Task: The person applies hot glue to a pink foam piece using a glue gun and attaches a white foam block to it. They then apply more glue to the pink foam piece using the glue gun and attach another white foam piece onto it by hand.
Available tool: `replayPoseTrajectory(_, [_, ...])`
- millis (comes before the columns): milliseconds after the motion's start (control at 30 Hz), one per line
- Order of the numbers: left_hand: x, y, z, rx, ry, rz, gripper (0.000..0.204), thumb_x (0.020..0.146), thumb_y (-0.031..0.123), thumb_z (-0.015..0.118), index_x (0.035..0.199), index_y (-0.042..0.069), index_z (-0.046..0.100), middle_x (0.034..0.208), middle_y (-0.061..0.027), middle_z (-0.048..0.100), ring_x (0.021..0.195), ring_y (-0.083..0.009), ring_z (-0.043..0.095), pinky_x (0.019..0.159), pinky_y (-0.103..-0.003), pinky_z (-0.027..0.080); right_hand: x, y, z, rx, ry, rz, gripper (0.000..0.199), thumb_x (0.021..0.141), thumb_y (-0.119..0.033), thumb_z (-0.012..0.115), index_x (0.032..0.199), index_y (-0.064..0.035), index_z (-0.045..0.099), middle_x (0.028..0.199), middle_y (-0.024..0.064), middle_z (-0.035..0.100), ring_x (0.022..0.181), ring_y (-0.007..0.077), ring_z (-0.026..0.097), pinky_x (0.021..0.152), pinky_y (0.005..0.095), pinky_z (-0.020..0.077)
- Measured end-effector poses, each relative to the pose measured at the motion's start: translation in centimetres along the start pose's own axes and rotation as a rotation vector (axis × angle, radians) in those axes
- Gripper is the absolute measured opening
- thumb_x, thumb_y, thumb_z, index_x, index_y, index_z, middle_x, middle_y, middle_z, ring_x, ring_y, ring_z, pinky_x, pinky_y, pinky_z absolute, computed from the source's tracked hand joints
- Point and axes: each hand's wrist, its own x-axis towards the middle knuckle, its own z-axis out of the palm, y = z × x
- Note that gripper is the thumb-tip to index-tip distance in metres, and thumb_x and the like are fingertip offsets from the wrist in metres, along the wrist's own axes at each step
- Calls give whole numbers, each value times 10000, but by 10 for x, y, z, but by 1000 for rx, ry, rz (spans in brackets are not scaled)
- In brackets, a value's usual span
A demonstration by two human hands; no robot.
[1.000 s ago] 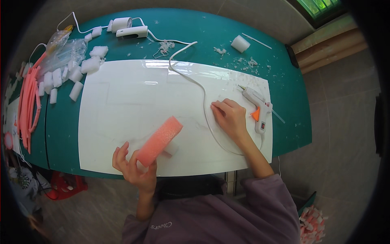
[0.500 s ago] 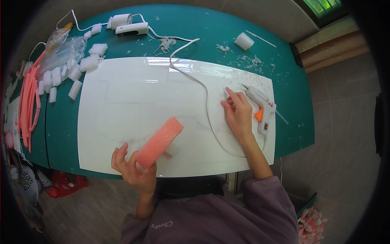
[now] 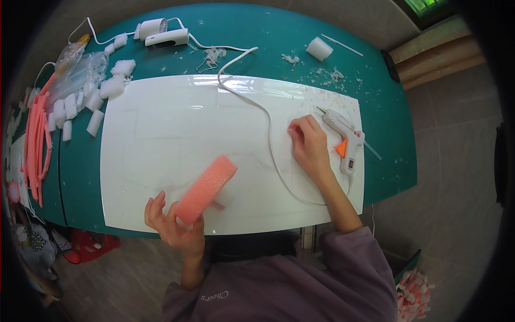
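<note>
My left hand (image 3: 179,236) pinches a thick pink foam piece (image 3: 206,189) by its lower end, tilted above the white board's front part. The ring and little fingers stand away from it. A short white foam cylinder (image 3: 224,200) shows behind the pink foam; whether the two are joined cannot be made out. My right hand (image 3: 311,145) is closed over the board's right side, thumb and fingertips pressed together, and anything between them is hidden. Just right of it lies a white glue gun (image 3: 343,134) with an orange trigger, a clear glue stick out of its back.
A glossy white board (image 3: 161,145) covers part of the green table (image 3: 391,145). The white cord (image 3: 271,139) crosses the board. White foam chunks (image 3: 95,123) and long pink foam strips (image 3: 35,145) lie left. Farther back are a white device (image 3: 167,38) and a foam cylinder (image 3: 319,48).
My right hand's fingers have drawn in from a looser, partly extended pose to a closed one. The left hand still holds the pink foam. The whole view has shifted slightly.
</note>
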Motion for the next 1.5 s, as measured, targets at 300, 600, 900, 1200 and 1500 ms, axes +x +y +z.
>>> replayPoseTrajectory(300, [1,1,-1,5,-8,-3,362,791,279,617,953,-35,536,1204,-186,444,1151,-353,356,830,-434,405,-7,-8,-3,51,53,34,66,733,49,568,789,25,545,777,120,548,650,232,566,566,298,454])
replayPoseTrajectory(600, [1,2,1,5,3,-9,366,780,277,622,945,-38,537,1192,-185,460,1141,-357,367,820,-431,407,-4,-5,-19,80,4,93,187,721,54,554,903,19,583,787,101,560,661,179,575,589,260,476])
replayPoseTrajectory(900, [2,1,0,3,1,-2,347,780,263,619,946,-31,539,1194,-186,453,1142,-355,363,831,-428,396,-7,-8,-14,33,12,35,206,744,28,580,949,40,587,800,128,520,672,208,553,586,280,449])
replayPoseTrajectory(1200, [0,1,0,2,11,1,347,791,264,614,975,-22,544,1200,-182,447,1155,-350,354,826,-429,407,-4,0,-10,-16,8,21,102,735,22,602,823,38,553,830,128,512,680,262,539,577,323,446])
replayPoseTrajectory(1500, [0,1,1,-21,19,-3,353,794,277,615,965,-23,540,1200,-183,444,1156,-348,353,826,-431,409,1,3,-8,-105,-78,17,96,758,5,569,764,17,475,782,148,461,767,298,474,658,382,391])
